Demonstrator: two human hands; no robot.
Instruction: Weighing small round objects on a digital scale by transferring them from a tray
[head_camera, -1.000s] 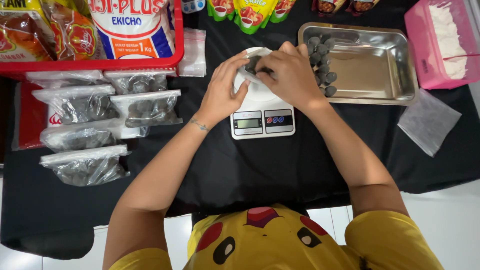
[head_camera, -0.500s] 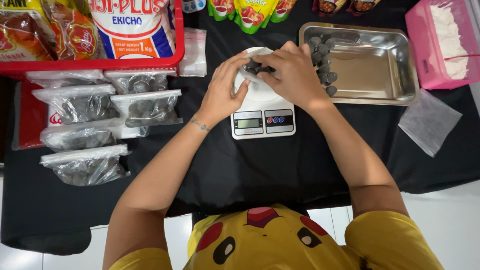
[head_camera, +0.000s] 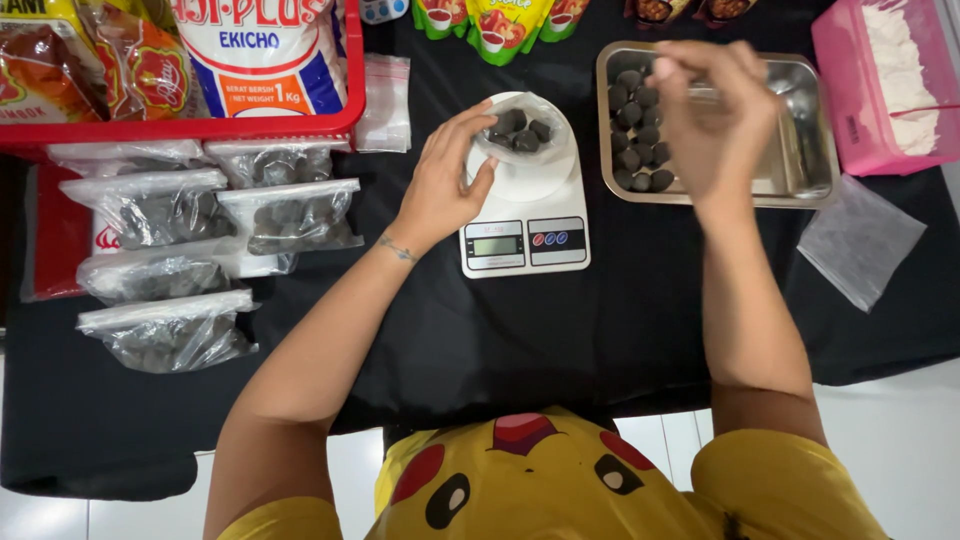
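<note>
A white kitchen scale (head_camera: 525, 240) stands on the black cloth. On its round platform sits an open clear plastic bag (head_camera: 520, 135) with several dark round balls inside. My left hand (head_camera: 445, 180) holds the bag's left edge open. My right hand (head_camera: 712, 110) hovers over the steel tray (head_camera: 800, 150), fingers curled; I cannot see whether it holds anything. A cluster of dark balls (head_camera: 635, 130) lies in the tray's left half.
Several filled, sealed bags of dark balls (head_camera: 200, 240) lie at the left. A red tray (head_camera: 180, 125) with packaged goods stands at the back left, a pink box (head_camera: 880, 90) of white material at the back right. An empty clear bag (head_camera: 860, 240) lies right of the scale.
My right hand has left the bag on the scale and moved right over the steel tray. My left hand stays on the bag.
</note>
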